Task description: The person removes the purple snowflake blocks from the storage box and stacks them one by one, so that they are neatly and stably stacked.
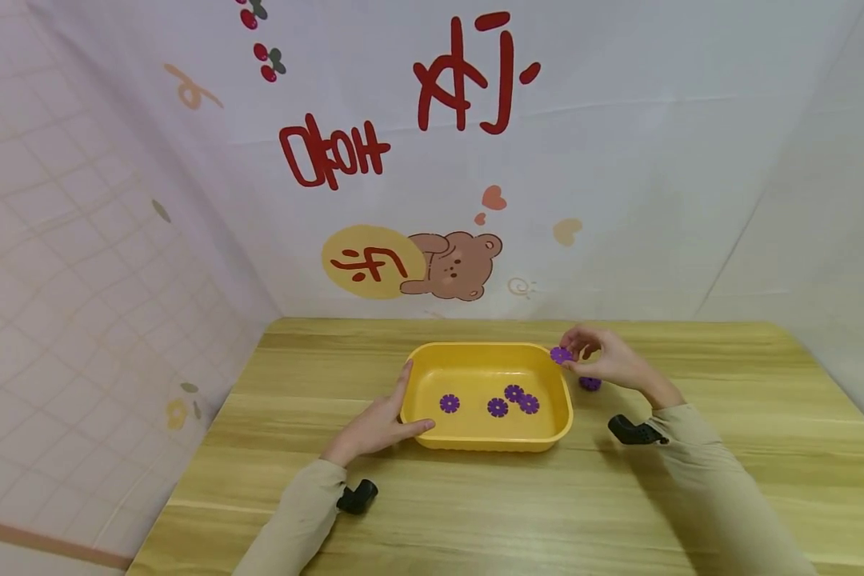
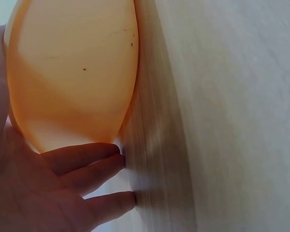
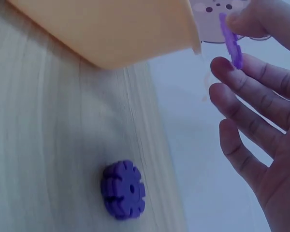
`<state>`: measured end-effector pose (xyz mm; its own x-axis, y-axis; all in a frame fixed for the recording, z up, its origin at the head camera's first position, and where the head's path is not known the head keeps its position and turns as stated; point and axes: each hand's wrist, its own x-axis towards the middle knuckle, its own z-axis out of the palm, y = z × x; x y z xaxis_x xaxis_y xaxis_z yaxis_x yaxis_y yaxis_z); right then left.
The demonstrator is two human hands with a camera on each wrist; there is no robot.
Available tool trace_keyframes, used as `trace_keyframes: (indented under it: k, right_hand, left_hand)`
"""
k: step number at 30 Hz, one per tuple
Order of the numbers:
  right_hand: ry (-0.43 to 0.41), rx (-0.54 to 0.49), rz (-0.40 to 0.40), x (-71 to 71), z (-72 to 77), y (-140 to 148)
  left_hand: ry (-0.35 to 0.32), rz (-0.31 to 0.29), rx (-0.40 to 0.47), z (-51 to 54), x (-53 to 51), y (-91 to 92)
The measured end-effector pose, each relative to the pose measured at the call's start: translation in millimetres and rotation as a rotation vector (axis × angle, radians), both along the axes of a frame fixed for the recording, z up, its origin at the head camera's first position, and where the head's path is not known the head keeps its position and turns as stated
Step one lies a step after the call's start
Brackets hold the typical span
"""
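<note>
Left hand point(image 1: 378, 422): spread against tray point(image 1: 490, 443) | Right hand point(image 1: 608, 362): pinches disc point(image 1: 561, 355) | Risk: slipping pinch may drop disc outside

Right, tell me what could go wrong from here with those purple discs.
The disc pinched in the right hand is close to the rim of the yellow tray; it might slip and land outside.
The hand could knock over the small purple stack on the table.
The left hand, touching the tray's side, might nudge it.
</note>
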<state>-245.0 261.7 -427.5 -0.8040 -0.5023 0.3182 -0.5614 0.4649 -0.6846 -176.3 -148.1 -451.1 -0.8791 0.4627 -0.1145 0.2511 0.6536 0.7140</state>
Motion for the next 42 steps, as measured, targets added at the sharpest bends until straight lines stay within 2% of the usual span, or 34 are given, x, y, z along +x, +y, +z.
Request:
trace_keyframes:
  k: [7,9,16,24,27,32,36,42]
  right_hand:
    - [-0.011,0.01,-0.015,15.4,13.9,5]
    - [-0.018,0.013,-0.023,14.3,8.9,11]
    - [-0.042,0.014,0.0,-1.3,-27.6,40]
    - [-0.061,-0.01,0.034,-6.9,-48.3,59]
    - [-0.056,-0.017,0.054,-6.7,-52.5,62]
    - [-0.069,-0.036,0.11,-4.0,-49.8,62]
    - [-0.085,-0.016,0.11,-6.3,-55.2,66]
    - [-0.046,0.006,0.111,-9.3,-60.0,68]
  left_hand:
    - [0.006,-0.004,0.007,-0.4,-0.2,1.0]
    - [0.001,-0.004,0.0,-0.3,-0.5,1.2]
    - [-0.016,-0.005,0.004,0.7,-1.3,1.8]
    - [-0.025,0.004,0.017,1.4,-1.2,2.0]
    - [-0.025,0.001,0.022,2.0,-0.9,1.8]
    - [-0.028,-0.004,0.02,1.5,-0.7,1.4]
    - [-0.029,-0.007,0.015,1.0,-1.0,1.2]
    - [-0.019,-0.013,0.016,1.4,-0.9,1.2]
